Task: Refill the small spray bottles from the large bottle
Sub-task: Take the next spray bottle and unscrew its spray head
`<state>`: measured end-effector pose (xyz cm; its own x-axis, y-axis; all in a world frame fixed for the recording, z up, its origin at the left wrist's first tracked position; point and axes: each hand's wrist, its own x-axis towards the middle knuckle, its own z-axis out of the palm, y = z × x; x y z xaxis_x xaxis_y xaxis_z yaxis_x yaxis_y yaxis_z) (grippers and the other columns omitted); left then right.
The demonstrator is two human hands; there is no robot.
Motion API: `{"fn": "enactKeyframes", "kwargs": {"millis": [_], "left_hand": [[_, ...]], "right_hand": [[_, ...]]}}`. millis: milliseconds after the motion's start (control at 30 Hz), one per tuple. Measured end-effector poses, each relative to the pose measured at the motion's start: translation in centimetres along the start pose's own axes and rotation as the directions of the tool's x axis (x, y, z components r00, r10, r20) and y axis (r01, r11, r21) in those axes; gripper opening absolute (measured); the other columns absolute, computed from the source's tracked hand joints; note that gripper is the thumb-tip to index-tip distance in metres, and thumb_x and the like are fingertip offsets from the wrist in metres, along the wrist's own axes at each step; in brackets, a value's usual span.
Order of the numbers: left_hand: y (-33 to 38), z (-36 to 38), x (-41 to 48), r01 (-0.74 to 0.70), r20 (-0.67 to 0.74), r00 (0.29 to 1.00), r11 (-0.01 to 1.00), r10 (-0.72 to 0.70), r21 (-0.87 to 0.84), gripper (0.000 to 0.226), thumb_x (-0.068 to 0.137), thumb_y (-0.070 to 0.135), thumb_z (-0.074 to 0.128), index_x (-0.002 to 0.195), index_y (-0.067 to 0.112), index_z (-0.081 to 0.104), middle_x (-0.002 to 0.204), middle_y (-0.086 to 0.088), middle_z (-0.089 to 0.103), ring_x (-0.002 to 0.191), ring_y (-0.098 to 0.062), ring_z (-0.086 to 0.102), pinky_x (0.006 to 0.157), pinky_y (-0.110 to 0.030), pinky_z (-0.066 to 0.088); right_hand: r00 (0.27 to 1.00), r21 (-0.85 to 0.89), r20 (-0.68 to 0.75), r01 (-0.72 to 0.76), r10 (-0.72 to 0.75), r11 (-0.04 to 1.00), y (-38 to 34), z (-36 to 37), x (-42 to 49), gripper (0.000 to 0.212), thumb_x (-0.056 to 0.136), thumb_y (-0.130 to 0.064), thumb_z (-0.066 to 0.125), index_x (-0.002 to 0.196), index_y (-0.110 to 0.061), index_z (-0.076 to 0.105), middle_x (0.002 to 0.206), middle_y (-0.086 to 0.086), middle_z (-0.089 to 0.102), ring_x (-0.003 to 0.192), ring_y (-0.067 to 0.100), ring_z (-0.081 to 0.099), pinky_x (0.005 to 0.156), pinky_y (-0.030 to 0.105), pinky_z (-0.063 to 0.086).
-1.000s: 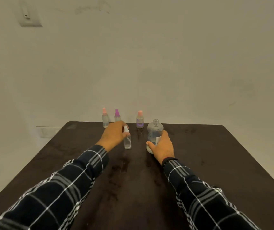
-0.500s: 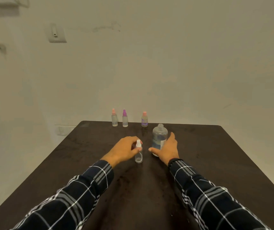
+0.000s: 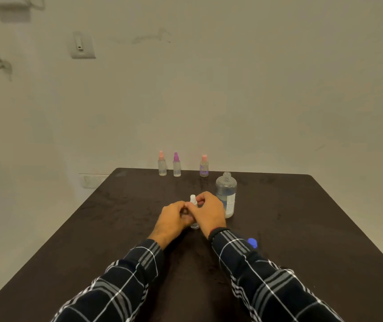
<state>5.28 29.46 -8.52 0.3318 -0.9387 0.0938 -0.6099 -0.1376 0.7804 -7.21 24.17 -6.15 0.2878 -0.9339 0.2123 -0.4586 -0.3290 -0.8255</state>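
Note:
A small clear spray bottle with a white top (image 3: 193,201) stands on the dark table (image 3: 301,217) between both my hands. My left hand (image 3: 174,218) wraps its body from the left. My right hand (image 3: 209,211) pinches its white top from the right. The large clear bottle (image 3: 226,194), uncapped and partly filled, stands just right of my right hand, untouched. Its blue cap (image 3: 252,242) lies on the table beside my right sleeve. Much of the small bottle's body is hidden by my fingers.
Three small spray bottles stand at the table's far edge by the wall: one with a pink top (image 3: 162,164), one with a purple top (image 3: 176,165), one with a pink cap (image 3: 204,166). A wall switch (image 3: 81,45) is up left.
My right hand has left the large bottle and moved left onto the small bottle's top. My left hand has brought the small bottle nearer and keeps hold of it.

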Motion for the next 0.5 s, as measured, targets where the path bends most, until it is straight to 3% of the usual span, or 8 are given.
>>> {"fn": "enactKeyframes", "kwargs": {"millis": [133,267,433,500], "left_hand": [[0.2,0.3,0.4,0.001,-0.006,1.0,1.0,-0.001,0.001,0.018,0.083,0.021,0.08,0.095,0.03,0.07,0.085,0.011,0.075,0.078,0.004,0.07,0.079,-0.021,0.057],[0.1,0.3,0.6,-0.004,0.014,1.0,1.0,0.003,0.016,0.019,0.084,0.025,0.081,0.092,0.033,0.066,0.084,0.013,0.073,0.073,0.013,0.065,0.065,-0.009,0.047],[0.4,0.2,0.5,-0.008,0.018,1.0,0.999,0.007,0.033,0.023,0.083,0.029,0.082,0.089,0.037,0.061,0.084,0.014,0.072,0.075,0.016,0.064,0.059,-0.005,0.046],[0.5,0.1,0.5,-0.015,0.006,1.0,0.999,0.015,0.041,0.023,0.082,0.03,0.083,0.088,0.037,0.061,0.083,0.014,0.071,0.074,0.017,0.063,0.056,-0.002,0.046]], "right_hand": [[0.992,0.0,-0.045,-0.114,0.114,0.993,0.0,0.4,0.3,0.029,0.078,-0.036,0.081,0.095,-0.02,0.063,0.093,-0.002,0.065,0.086,0.014,0.063,0.077,0.03,0.055],[0.993,0.157,-0.01,-0.119,0.122,0.98,0.6,0.4,0.3,0.022,0.08,-0.029,0.081,0.096,-0.02,0.068,0.091,-0.003,0.067,0.078,0.004,0.059,0.064,0.016,0.046],[0.981,0.12,0.19,0.012,-0.035,0.993,1.3,-1.2,0.6,0.035,0.093,-0.022,0.068,0.128,-0.016,0.064,0.108,0.006,0.066,0.098,0.019,0.063,0.092,0.033,0.054],[0.985,0.209,0.173,-0.039,0.002,0.977,1.5,-1.1,0.3,0.041,0.091,-0.022,0.07,0.129,-0.02,0.055,0.104,0.004,0.063,0.095,0.017,0.063,0.088,0.032,0.056]]}}
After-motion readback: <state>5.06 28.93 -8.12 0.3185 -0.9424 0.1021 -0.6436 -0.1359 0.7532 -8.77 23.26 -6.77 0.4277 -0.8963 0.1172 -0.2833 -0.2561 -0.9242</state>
